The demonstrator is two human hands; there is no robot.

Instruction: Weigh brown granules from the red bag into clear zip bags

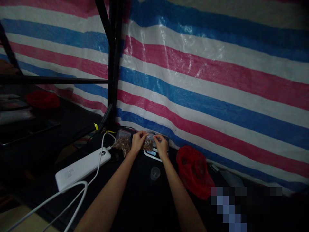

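My left hand [138,141] and my right hand [161,145] both pinch the top of a small clear bag of brown pieces [148,144]. The bag sits over a small white scale [152,155] at the far edge of the dark table. Just left of my left hand lies a second clear bag of brown pieces [122,140] with a red strip along its top. A small clear plastic cup [154,173] stands on the table between my forearms.
A white power bank [82,168] with white cables lies at the left. A red plastic bag [194,171] sits to the right. A black metal post [113,64] rises behind. A striped tarp [217,80] hangs as the back wall. Dim shelves stand at far left.
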